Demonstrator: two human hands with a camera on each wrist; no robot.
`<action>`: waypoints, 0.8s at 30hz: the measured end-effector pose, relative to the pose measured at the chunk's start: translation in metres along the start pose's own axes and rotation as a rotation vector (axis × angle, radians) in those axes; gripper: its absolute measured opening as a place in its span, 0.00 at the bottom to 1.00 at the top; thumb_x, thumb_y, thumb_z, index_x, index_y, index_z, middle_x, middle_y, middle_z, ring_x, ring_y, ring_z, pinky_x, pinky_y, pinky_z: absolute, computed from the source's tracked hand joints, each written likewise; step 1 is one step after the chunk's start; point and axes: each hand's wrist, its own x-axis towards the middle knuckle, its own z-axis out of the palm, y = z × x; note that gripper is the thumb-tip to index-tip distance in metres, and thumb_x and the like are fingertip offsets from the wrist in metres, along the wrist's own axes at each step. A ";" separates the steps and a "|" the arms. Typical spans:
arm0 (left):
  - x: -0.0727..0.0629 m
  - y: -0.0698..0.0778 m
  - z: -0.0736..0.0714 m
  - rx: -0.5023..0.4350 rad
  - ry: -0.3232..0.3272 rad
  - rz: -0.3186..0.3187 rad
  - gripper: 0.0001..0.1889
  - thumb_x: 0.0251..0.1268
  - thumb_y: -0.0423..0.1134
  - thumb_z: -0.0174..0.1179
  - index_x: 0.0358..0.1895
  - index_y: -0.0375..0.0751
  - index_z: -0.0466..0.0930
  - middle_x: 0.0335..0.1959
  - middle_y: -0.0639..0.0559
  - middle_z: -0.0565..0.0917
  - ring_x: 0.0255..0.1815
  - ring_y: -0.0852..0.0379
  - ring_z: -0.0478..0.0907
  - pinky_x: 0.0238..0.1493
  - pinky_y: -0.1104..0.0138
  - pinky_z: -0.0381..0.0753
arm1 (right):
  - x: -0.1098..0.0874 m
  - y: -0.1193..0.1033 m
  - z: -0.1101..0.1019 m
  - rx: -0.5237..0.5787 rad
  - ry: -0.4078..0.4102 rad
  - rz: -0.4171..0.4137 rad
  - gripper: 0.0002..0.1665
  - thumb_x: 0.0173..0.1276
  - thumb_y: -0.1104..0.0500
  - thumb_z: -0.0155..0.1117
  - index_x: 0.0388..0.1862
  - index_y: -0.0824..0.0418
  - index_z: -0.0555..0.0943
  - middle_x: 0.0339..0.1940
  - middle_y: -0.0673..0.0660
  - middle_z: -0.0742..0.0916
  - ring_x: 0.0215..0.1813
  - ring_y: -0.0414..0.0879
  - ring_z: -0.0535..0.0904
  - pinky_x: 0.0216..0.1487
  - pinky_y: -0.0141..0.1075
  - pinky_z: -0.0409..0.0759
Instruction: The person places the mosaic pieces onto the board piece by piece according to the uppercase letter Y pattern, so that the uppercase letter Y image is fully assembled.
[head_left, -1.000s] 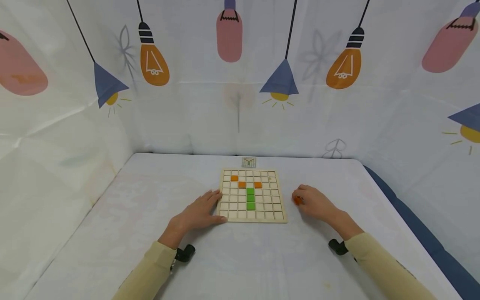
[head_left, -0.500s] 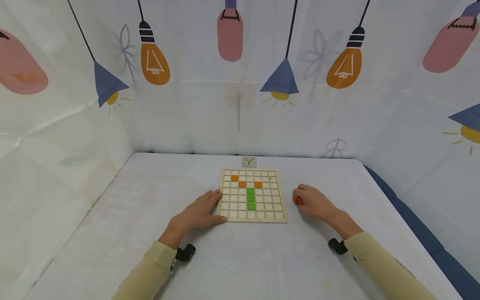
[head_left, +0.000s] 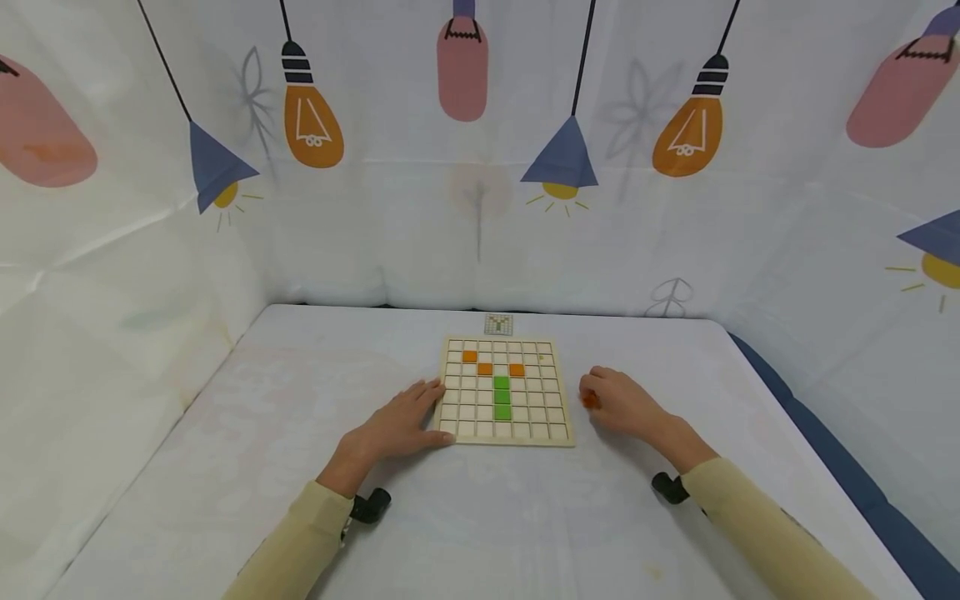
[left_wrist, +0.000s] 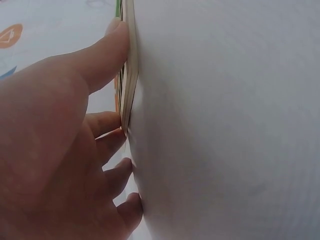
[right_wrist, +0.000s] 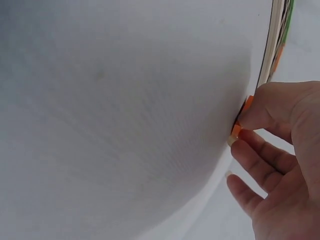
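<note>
A square wooden grid board (head_left: 462, 432) lies flat on the white table. Orange tiles (head_left: 485, 368) and a column of green tiles (head_left: 502, 397) sit in some of its cells. At the board's left side my left hand (head_left: 395, 423) rests with fingers extended, its thumb touching the front left corner. To the right of the board, apart from it, my right hand (head_left: 621, 403) pinches an orange tile (right_wrist: 248, 103) between thumb and fingers, low at the table surface. The fingers partly hide the tile, and the right wrist view shows orange on both sides of the thumb tip.
Behind the board lies a small pattern card (head_left: 498, 324). A white cloth wall (head_left: 420, 233) with printed lamps and bulbs rises at the table's back edge. Dark blue fabric (head_left: 832, 442) shows past the right edge of the table (head_left: 517, 525).
Over the last half second my right hand has shifted slightly left, nearer the board, with the orange tile. My left hand and the tiles on the board stay as they were.
</note>
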 end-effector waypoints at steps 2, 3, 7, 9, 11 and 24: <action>0.000 0.000 0.000 0.003 0.001 0.001 0.45 0.64 0.58 0.64 0.78 0.41 0.56 0.81 0.46 0.56 0.82 0.43 0.49 0.81 0.48 0.54 | 0.002 0.000 0.000 -0.001 -0.006 0.002 0.14 0.54 0.70 0.69 0.32 0.52 0.79 0.31 0.47 0.77 0.32 0.41 0.69 0.35 0.33 0.71; 0.000 0.000 0.000 0.003 0.000 0.001 0.45 0.64 0.58 0.64 0.78 0.41 0.56 0.81 0.46 0.56 0.82 0.43 0.49 0.81 0.48 0.53 | 0.003 0.000 -0.001 0.000 -0.009 0.004 0.14 0.54 0.70 0.68 0.32 0.52 0.79 0.31 0.47 0.77 0.32 0.41 0.69 0.35 0.33 0.71; 0.000 -0.001 0.000 0.002 -0.003 -0.002 0.45 0.64 0.59 0.64 0.78 0.41 0.56 0.81 0.46 0.56 0.82 0.42 0.49 0.80 0.47 0.54 | 0.008 0.000 -0.001 0.004 -0.006 0.008 0.14 0.54 0.70 0.67 0.32 0.52 0.79 0.30 0.48 0.77 0.32 0.42 0.69 0.35 0.33 0.70; 0.000 -0.001 0.001 -0.001 -0.004 -0.002 0.46 0.64 0.58 0.64 0.78 0.41 0.56 0.81 0.46 0.56 0.82 0.42 0.49 0.80 0.47 0.54 | 0.009 0.000 -0.001 0.005 -0.004 0.008 0.14 0.53 0.71 0.67 0.32 0.53 0.79 0.30 0.48 0.77 0.32 0.41 0.69 0.35 0.33 0.70; 0.001 -0.001 0.001 -0.003 -0.003 0.002 0.45 0.64 0.58 0.64 0.78 0.41 0.56 0.81 0.46 0.56 0.82 0.42 0.50 0.80 0.47 0.54 | 0.010 0.000 -0.001 0.011 -0.002 0.005 0.14 0.53 0.71 0.66 0.31 0.53 0.79 0.30 0.48 0.77 0.32 0.41 0.69 0.35 0.33 0.70; 0.000 0.001 -0.002 0.003 0.001 0.015 0.45 0.64 0.58 0.64 0.78 0.39 0.56 0.80 0.45 0.57 0.82 0.41 0.50 0.81 0.48 0.53 | 0.019 0.002 0.002 0.016 0.028 -0.030 0.13 0.53 0.70 0.67 0.30 0.54 0.79 0.29 0.49 0.77 0.31 0.42 0.69 0.33 0.33 0.69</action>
